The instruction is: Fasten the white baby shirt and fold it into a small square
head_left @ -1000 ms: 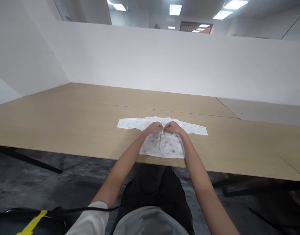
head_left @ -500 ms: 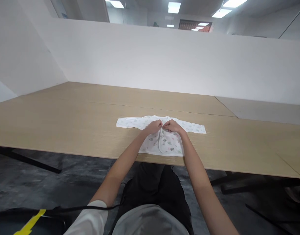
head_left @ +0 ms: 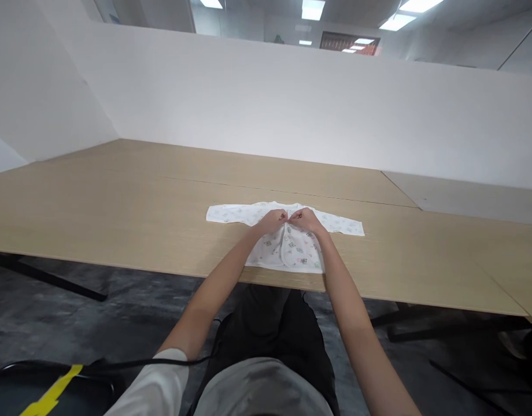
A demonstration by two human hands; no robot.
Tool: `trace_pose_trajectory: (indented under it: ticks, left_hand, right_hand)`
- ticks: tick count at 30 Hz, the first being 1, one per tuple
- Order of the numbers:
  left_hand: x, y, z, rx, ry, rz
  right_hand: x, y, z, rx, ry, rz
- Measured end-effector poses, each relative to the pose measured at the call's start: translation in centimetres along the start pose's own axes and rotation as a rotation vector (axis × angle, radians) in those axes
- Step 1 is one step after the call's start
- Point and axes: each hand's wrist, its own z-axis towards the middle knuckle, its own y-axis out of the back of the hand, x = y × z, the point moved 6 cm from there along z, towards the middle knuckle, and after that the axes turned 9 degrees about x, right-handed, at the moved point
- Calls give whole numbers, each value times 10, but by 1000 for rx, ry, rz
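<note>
Left hand (head_left: 272, 221) and right hand (head_left: 306, 219) nearly meeting, fingers drawn closed, tips pinching cloth at the chest of a small garment (head_left: 301, 252). Thin white fabric, scattered small print, rounded front edge, long sleeves spread wide. Lies near the close edge of a pale, wood-grained table (head_left: 118, 219).

I wear a grey top (head_left: 261, 388), a short white left sleeve (head_left: 155, 384) and black trousers (head_left: 266, 323). My left hand (head_left: 273, 221) and right hand (head_left: 305, 219) are bare; a thin black cable (head_left: 131, 364) passes the sleeve.
</note>
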Motion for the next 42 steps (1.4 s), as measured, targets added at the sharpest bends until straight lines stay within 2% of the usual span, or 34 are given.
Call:
trace_pose_trajectory:
  ticks: [5,12,21,27,33,37,42]
  left_hand:
    - [0,2,-4,36,6,-114]
    - [0,5,-1,-11,-7,-157]
    - [5,6,-1,-53,7,-180]
    - [12,8,1,-94,22,-214]
    - [9,6,2,-118,26,-277]
    - [8,9,1,-160,24,-328]
    - [6,10,2,-169,-7,-343]
  right_hand:
    - [4,6,-2,-69,42,59]
    - [0,-7,-6,131,-20,131]
    - [-4,-12,-4,186,-81,225]
    - [-7,-11,-3,119,-161,271]
    - [-3,-14,-4,61,-176,265]
    - [0,-13,-6,97,-178,372]
    - [3,-12,-10,152,-187,360]
